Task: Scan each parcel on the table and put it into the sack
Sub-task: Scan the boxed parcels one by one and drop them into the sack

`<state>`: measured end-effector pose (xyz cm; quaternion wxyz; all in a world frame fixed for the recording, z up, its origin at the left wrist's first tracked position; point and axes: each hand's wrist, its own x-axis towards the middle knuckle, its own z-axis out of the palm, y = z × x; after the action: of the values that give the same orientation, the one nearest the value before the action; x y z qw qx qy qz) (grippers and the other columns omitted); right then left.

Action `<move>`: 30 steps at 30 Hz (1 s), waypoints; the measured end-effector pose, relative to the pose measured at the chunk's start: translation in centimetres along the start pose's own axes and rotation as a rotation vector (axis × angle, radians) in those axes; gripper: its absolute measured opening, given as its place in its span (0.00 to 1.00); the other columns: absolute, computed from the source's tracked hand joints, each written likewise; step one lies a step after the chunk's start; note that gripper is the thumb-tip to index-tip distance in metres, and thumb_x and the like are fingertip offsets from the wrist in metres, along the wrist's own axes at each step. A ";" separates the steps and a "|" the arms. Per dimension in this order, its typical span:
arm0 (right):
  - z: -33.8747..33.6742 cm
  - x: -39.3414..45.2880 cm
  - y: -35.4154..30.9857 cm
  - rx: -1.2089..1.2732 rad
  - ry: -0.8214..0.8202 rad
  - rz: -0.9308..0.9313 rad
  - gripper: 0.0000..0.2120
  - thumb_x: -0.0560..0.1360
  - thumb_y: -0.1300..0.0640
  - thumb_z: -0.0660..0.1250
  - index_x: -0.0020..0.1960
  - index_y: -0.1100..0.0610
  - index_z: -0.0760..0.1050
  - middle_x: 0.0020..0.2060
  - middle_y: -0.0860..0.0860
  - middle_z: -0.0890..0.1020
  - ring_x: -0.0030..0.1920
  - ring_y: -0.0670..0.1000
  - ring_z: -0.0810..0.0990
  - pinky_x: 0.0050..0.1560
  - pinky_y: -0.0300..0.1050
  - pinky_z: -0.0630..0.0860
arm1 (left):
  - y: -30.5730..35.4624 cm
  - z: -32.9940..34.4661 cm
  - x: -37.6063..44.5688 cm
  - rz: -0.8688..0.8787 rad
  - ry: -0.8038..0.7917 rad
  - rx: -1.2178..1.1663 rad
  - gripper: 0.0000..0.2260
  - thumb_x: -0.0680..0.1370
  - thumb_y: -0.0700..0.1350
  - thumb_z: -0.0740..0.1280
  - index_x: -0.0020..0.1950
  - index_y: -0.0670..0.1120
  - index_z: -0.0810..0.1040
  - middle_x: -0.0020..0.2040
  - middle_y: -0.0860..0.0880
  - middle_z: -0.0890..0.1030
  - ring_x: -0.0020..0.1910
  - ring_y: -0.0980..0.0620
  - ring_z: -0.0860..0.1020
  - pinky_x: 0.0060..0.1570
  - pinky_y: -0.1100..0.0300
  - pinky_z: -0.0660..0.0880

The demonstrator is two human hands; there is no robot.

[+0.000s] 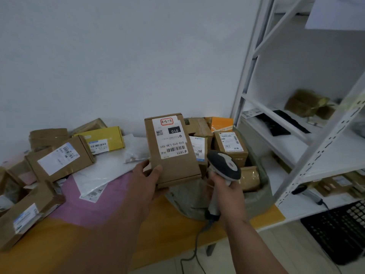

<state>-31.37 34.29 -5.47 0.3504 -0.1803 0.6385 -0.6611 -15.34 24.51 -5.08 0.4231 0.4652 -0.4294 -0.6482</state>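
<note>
The left hand (147,179) grips a brown cardboard parcel (172,149) at its near left corner, with the thumb on the top face, and holds it above the table (162,232) with the white label facing up. The right hand (227,191) is closed around the handle of a barcode scanner (224,168), whose grey and white head sits just right of the parcel. Behind the scanner, at the right end of the table, stands the grey-green sack (256,186), already with several boxes inside. On the left of the table lie more brown parcels, a yellow box (104,140) and white mail bags (98,175). A white shelf rack (296,135) stands at the far right.
</note>
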 end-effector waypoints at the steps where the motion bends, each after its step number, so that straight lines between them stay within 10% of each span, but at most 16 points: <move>1: 0.2 0.0 0.3 0.038 0.020 0.010 0.17 0.75 0.47 0.71 0.62 0.45 0.72 0.56 0.48 0.80 0.58 0.53 0.78 0.63 0.56 0.74 | 0.1 0.2 0.2 -0.020 -0.015 0.001 0.23 0.80 0.45 0.67 0.73 0.52 0.64 0.60 0.49 0.76 0.54 0.48 0.78 0.46 0.47 0.82; 15: -3.5 5.9 -0.5 0.167 0.202 0.005 0.24 0.67 0.50 0.79 0.61 0.46 0.76 0.54 0.48 0.84 0.57 0.54 0.81 0.59 0.64 0.79 | 0.8 8.4 3.2 0.107 -0.300 0.535 0.22 0.81 0.53 0.63 0.75 0.59 0.63 0.66 0.55 0.72 0.61 0.52 0.74 0.59 0.54 0.77; 19: -5.3 10.5 -1.4 0.091 0.244 -0.023 0.35 0.60 0.42 0.80 0.64 0.46 0.75 0.56 0.48 0.84 0.57 0.55 0.81 0.61 0.64 0.76 | 0.7 12.0 5.5 0.205 -0.188 0.711 0.21 0.82 0.51 0.62 0.75 0.55 0.65 0.70 0.53 0.72 0.63 0.53 0.72 0.59 0.61 0.68; 25: -7.0 17.1 -2.5 -0.104 0.153 0.023 0.17 0.71 0.47 0.76 0.56 0.49 0.77 0.51 0.51 0.84 0.53 0.55 0.82 0.60 0.59 0.78 | 0.2 15.7 9.1 0.229 -0.026 0.769 0.20 0.81 0.50 0.63 0.73 0.54 0.68 0.67 0.52 0.73 0.57 0.55 0.73 0.58 0.57 0.73; 30: -5.9 21.0 -1.6 -0.259 0.017 0.094 0.33 0.70 0.37 0.71 0.69 0.54 0.72 0.59 0.54 0.81 0.58 0.57 0.79 0.64 0.57 0.75 | -1.3 16.2 10.9 0.198 0.074 0.937 0.21 0.80 0.50 0.63 0.73 0.55 0.68 0.69 0.52 0.73 0.65 0.50 0.71 0.64 0.50 0.72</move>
<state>-50.23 23.85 -9.04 0.3491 -0.1883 0.7294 -0.5574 -33.45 17.14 -5.70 0.2424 0.5854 -0.7023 -0.3245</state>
